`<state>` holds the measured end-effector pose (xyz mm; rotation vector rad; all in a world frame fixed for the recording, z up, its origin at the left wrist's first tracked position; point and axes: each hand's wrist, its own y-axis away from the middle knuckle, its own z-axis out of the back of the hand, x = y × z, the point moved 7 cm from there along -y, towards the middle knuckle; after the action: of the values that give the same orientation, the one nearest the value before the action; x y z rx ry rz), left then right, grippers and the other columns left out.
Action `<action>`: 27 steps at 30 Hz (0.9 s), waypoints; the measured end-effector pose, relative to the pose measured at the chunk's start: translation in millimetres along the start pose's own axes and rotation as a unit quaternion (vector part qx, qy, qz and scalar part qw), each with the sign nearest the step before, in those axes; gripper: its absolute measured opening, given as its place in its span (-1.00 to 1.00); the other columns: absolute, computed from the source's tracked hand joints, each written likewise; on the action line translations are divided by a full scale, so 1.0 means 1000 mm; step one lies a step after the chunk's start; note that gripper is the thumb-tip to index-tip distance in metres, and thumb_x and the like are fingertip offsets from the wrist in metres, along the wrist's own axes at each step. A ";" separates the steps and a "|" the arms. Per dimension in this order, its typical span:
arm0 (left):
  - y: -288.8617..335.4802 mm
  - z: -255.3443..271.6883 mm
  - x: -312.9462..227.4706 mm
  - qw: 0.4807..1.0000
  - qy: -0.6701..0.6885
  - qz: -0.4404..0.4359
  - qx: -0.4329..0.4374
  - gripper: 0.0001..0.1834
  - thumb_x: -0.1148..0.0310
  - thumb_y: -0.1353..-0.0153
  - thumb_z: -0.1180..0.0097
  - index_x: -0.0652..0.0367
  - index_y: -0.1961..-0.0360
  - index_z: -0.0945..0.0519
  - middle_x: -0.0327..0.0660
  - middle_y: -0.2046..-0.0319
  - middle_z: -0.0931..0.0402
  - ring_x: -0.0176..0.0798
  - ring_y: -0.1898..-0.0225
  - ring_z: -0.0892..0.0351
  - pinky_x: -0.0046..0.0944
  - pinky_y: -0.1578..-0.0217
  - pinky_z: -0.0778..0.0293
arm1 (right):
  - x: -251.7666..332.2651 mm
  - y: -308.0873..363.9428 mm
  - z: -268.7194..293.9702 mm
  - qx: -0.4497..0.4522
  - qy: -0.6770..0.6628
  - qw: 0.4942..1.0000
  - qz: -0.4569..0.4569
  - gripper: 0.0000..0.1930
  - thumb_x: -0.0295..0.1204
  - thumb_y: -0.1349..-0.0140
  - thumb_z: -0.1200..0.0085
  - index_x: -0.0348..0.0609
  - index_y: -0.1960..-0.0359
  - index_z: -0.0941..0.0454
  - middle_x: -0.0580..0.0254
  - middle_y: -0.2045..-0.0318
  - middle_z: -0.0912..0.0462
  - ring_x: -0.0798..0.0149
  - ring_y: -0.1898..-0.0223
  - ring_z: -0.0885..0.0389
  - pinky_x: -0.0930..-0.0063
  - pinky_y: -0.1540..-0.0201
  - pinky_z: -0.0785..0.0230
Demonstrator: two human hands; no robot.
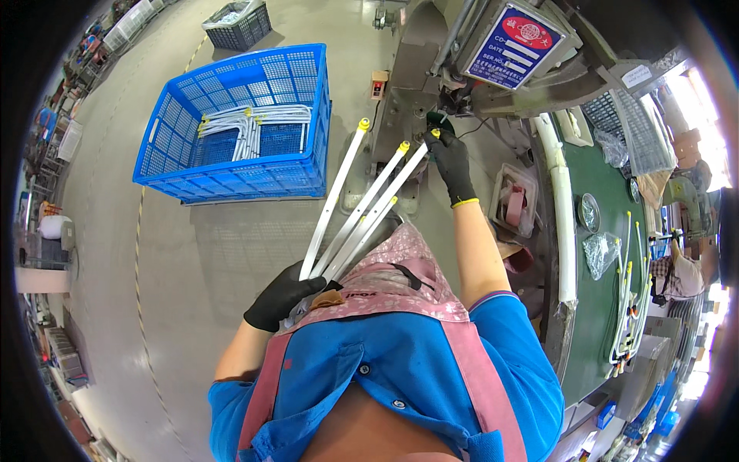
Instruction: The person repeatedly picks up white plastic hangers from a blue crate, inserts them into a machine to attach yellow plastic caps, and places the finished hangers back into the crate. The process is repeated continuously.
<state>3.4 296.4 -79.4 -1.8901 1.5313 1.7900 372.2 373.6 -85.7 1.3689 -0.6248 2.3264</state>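
My left hand [285,297], in a black glove, is closed round the lower ends of several white tubes [336,196] held against my lap. The tubes fan out away from me, and yellow caps [404,147] sit on their far ends. My right hand [453,168], also black-gloved, has its fingers closed at the yellow-capped end of the rightmost long tube [406,171]. That end is just beneath the head of a grey machine [523,98], beside a dark fitting. The right fingertips are partly hidden, and so are the tubes' near ends.
A blue crate [254,183] on the floor at left holds bent white tubes [250,131]. Behind it stands a dark crate [240,32]. At right, a green-topped bench [589,312] carries more tubes, plastic bags and a round dish [589,213]. A bin [514,202] sits beside the machine.
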 end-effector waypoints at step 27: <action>-0.015 -0.023 -0.005 0.997 0.020 -0.040 -0.056 -0.60 0.41 -0.03 -0.11 0.37 0.08 -0.47 -0.10 0.25 -0.56 -0.27 0.25 -0.55 -0.30 0.14 -0.44 | -0.114 0.094 -0.029 0.139 -0.144 0.965 -0.172 -0.60 -0.10 -0.29 0.04 -0.21 0.14 -0.56 0.26 0.28 -0.62 0.36 0.27 -0.59 0.51 0.23 -0.41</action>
<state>30.4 291.1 -76.8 -2.0184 1.3740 1.8493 354.6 300.9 -216.7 1.7994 -0.1174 2.0049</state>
